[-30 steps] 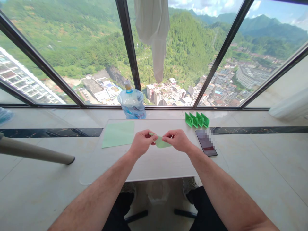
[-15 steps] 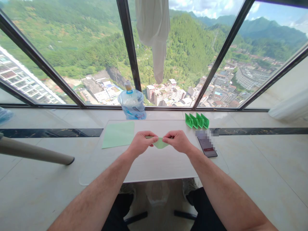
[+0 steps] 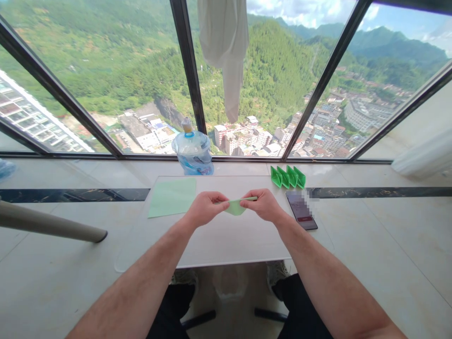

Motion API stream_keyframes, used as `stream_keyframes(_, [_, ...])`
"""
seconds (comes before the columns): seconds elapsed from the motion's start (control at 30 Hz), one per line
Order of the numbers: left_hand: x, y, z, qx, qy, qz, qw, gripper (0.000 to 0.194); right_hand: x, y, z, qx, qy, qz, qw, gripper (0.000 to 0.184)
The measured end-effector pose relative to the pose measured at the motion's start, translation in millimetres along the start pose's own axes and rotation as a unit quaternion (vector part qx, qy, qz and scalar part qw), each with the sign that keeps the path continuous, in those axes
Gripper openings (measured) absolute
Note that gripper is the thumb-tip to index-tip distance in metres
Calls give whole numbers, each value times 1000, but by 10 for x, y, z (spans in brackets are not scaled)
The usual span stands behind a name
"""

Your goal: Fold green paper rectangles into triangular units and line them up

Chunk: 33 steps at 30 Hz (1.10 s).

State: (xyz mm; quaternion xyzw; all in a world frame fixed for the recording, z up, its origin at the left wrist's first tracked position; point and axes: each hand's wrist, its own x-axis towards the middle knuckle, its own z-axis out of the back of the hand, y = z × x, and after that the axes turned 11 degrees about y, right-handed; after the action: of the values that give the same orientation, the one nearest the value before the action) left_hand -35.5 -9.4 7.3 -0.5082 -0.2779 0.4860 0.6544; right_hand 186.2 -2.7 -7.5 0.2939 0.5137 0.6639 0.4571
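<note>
Between my two hands, over the middle of the white table (image 3: 219, 245), is a small piece of folded light green paper (image 3: 236, 208). My left hand (image 3: 208, 207) pinches its left side with thumb and fingers. On the other side my right hand (image 3: 262, 204) grips the right end, and a narrow folded edge shows past the thumb. The lower part of the paper hangs down to a blunt point. Just left of my left hand lies a flat light green sheet (image 3: 171, 197).
Several folded bright green paper pieces (image 3: 287, 176) stand in a row at the table's back right. A phone (image 3: 302, 211) lies below them. Behind the table stands a large water bottle (image 3: 192, 149) by the window. A grey pole (image 3: 52, 223) juts in at left.
My right fingers have shifted on the folded paper, and its right edge now shows past my thumb. The lower part looks slightly more curved. Both hands stay in nearly the same place.
</note>
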Motion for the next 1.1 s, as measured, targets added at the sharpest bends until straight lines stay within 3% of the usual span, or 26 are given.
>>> stream_keyframes(0.07, [-6, -29, -35, 74, 1, -29, 997, 21, 2, -2, -40, -17, 10, 0, 1000, 26])
stream_keyframes(0.2, [-21, -75, -118, 104, -7, -62, 993, 18, 7, 10, -105, -33, 15, 3, 999, 27])
stream_keyframes(0.5, [-25, -35, -126, 77, -31, -45, 996, 20, 22, 29, -117, 76, -14, 12, 997, 29])
stream_keyframes(0.83, [0, -50, -185, 83, -23, -41, 995, 25, 36, -11, -133, 74, -28, 24, 997, 27])
stream_keyframes(1.1, [-12, -65, -158, 54, 8, -4, 998, 25, 27, -25, -15, 51, 25, 2, 998, 32])
